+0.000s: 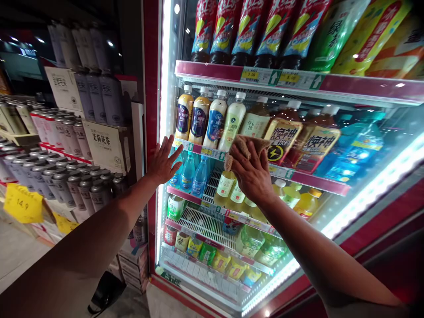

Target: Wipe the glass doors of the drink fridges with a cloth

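Note:
A brown cloth point(244, 143) lies bunched under my right hand point(253, 174), which holds it pressed against the glass door of a lit drinks fridge point(168, 287). Part of the cloth pokes out past the fingers on the left. My left hand point(164, 162) is open, with the fingers spread, at the lit left edge of the door; I cannot tell whether it touches the glass. Behind the right hand stand bottles of drink, among them a pale green bottle point(233, 119) and a gold-labelled bottle point(283, 137). Blue bottles point(194, 174) show just right of my left hand.
Fridge shelves with pink price rails point(228, 75) carry several rows of bottles and cartons. To the left stand stacked grey cans point(62, 185) and cardboard boxes point(106, 145). A yellow price sign point(23, 203) hangs at their front. A black object point(107, 291) is low beside the fridge.

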`<action>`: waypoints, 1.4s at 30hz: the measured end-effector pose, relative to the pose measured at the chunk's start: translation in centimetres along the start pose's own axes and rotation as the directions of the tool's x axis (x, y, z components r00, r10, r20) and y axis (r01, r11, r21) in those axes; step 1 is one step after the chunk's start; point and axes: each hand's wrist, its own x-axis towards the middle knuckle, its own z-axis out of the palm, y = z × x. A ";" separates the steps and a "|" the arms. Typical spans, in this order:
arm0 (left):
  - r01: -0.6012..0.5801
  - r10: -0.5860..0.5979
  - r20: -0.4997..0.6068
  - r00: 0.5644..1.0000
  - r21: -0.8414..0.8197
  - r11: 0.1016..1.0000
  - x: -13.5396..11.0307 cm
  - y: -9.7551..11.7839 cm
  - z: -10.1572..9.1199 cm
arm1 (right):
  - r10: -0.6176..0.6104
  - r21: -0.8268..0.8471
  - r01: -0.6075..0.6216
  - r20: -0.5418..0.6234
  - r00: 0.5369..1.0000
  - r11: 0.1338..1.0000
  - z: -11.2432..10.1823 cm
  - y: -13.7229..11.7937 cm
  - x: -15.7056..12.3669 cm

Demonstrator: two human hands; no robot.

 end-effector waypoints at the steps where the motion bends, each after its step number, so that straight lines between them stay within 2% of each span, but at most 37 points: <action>1: -0.008 0.008 0.004 1.000 0.005 1.000 -0.1 -0.1 -0.1 | -0.026 -0.001 0.026 0.010 1.000 1.000 0.1 -0.1 0.0; 4: -0.016 0.016 0.002 1.000 0.014 1.000 -0.2 -0.1 -0.2 | -0.053 -0.007 0.053 0.000 0.999 0.999 0.1 -0.1 1.0; 9: -0.010 0.010 -0.010 1.000 0.024 1.000 -0.4 0.3 -0.6 | -0.006 0.006 0.006 -0.052 0.999 1.000 0.6 -0.7 2.6; 14: -0.009 0.009 0.021 1.000 -0.008 1.000 -0.3 0.1 -1.3 | -0.093 0.031 0.093 0.009 0.996 0.995 1.3 -1.6 2.9; 21: -0.012 0.013 0.042 0.999 -0.011 1.000 -0.1 0.0 -2.5 | -0.062 0.036 0.062 -0.019 0.998 0.997 1.6 -2.1 5.6; 27: -0.015 0.017 0.092 0.996 -0.023 1.000 -0.2 -0.2 -2.6 | -0.151 0.052 0.148 0.056 0.987 0.988 2.2 -3.4 6.1; 34: -0.048 0.051 0.095 0.994 -0.035 0.998 -0.7 -0.9 -2.3 | -0.087 0.071 0.084 0.033 0.996 0.994 2.8 -4.2 7.8; 38: -0.068 0.072 0.095 0.993 -0.045 0.997 -0.6 -1.1 -2.8 | -0.140 0.066 0.135 0.083 0.987 0.989 3.1 -5.2 7.8; 42: -0.075 0.077 0.090 0.993 -0.031 0.997 -0.4 -1.1 -3.8 | -0.143 0.071 0.137 0.091 0.986 0.988 3.0 -5.3 9.3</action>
